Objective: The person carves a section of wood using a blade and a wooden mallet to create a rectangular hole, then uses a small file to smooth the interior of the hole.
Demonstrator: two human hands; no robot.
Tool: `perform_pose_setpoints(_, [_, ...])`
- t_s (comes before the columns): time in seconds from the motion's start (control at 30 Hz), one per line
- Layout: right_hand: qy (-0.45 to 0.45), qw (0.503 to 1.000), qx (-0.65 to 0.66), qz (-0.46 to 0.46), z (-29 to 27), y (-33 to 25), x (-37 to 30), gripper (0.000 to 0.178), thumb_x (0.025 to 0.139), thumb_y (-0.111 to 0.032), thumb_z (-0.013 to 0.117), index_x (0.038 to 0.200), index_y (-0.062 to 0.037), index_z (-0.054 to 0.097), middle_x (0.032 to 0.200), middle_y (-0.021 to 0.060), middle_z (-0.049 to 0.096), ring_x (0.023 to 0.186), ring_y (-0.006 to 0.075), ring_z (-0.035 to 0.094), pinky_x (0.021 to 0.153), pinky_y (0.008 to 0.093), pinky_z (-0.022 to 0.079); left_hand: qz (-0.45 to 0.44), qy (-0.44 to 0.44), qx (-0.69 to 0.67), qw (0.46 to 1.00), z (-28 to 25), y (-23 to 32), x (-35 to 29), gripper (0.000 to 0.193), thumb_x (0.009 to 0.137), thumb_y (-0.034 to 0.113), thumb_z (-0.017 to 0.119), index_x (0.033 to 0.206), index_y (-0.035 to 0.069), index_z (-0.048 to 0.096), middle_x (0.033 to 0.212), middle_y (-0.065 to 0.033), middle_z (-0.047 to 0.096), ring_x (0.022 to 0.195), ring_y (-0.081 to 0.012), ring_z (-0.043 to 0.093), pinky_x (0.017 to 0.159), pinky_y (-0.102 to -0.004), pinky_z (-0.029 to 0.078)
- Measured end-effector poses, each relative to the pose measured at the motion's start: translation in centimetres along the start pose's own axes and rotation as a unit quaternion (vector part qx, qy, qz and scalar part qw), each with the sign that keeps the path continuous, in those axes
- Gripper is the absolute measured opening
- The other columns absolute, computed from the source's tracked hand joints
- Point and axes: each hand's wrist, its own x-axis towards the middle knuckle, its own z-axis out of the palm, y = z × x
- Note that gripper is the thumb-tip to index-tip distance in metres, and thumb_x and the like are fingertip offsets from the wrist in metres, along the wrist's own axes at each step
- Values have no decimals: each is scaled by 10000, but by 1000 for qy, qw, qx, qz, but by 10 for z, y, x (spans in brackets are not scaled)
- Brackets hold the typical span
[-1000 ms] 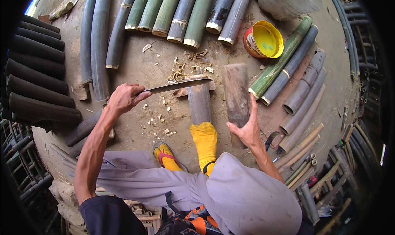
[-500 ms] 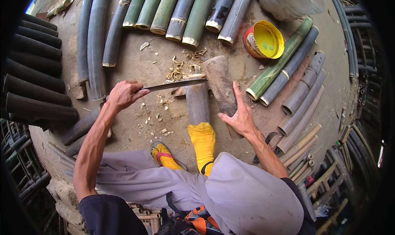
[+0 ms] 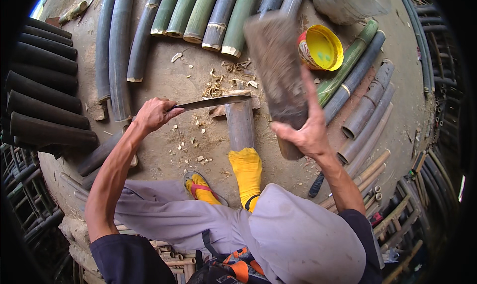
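For a clean strike, the long knife (image 3: 213,104) is best kept level and square across the bamboo piece (image 3: 240,126), with the wrist firm, so that the blow is not lost in a twisting edge. The handle is enclosed in the closed fingers of the left hand (image 3: 155,114), and the blade is laid over the far end of the bamboo; whether the edge is bedded in it cannot be told. The wooden block (image 3: 279,67) is gripped near its lower end by the right hand (image 3: 312,132), with the index finger stretched along one side, and is held up to the right of the blade. It should be brought down flat on the back of the blade, well clear of the left fingers, and firm foot pressure should be maintained. The bamboo piece is located on the floor (image 3: 169,87), between the hands, its near end being pinned by a foot in a yellow sock (image 3: 246,170) and its far part being set over a wood scrap (image 3: 217,112). Its skin is dull grey-brown and smooth; a pale, bare band is shown at the far end, and curled shavings (image 3: 212,91) are scattered beside it.
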Motion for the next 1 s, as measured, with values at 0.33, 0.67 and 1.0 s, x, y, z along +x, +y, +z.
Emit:
perform_pose_setpoints(0.33, [-267,936,-186,131,-6,21,47,1030,670,-316,793,1514,-173,221,1470,204,379,1153,328,574,1034,393,442,-15,-31,15,999,-7,2,10,562,915,509,552,704,-11,583,565,-226,501,533,-408,519,544,-474,420])
perform_pose_setpoints(0.67, [127,971,-29,-202,21,-4,41,1032,670,-263,789,1501,-72,209,1399,217,449,1277,312,468,1086,385,354,-19,-44,5,999,-7,1,9,566,913,527,546,708,2,604,567,-209,524,566,-410,541,555,-470,423])
perform_pose_setpoints(1.0, [-33,964,128,232,-25,44,-19,1112,561,-460,812,1408,35,289,1337,296,438,1197,347,509,1038,418,384,-114,-164,-169,965,-21,-20,18,543,725,491,757,904,-16,688,719,-130,675,665,-201,633,618,-380,481])
